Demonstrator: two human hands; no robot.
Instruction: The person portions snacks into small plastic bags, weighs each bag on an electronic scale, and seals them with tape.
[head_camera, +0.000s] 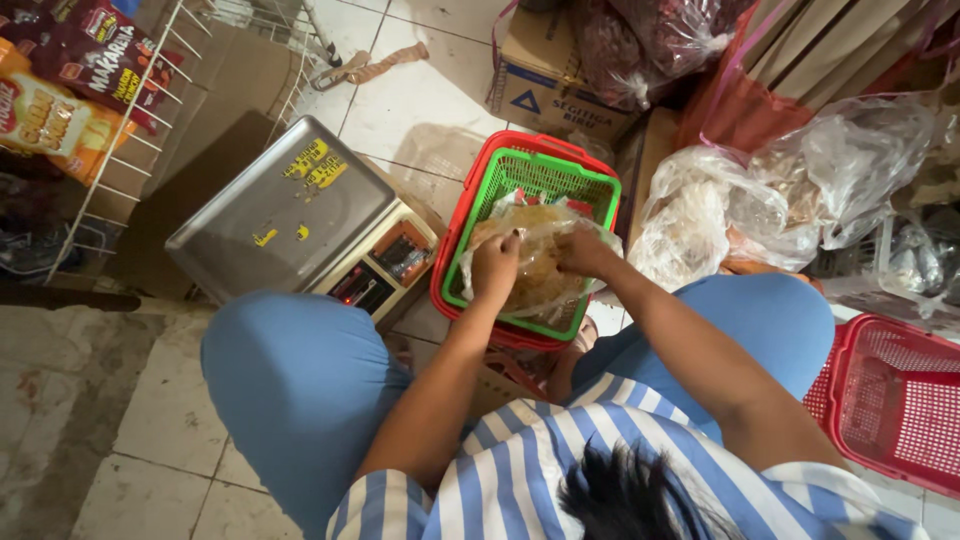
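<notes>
On the tiled floor (420, 110), both hands, left (495, 268) and right (583, 250), seemingly pinch a clear snack bag (535, 270) in the green basket (585, 180).

Left hand (494, 265) and right hand (583, 250) grip clear bag (535, 285); green basket (600, 185) holds it.

A bag (535, 265) is held in a basket (470, 215) by both hands. A scale (290, 210) is set left of it. More bags (780, 200) are piled to the right.
</notes>
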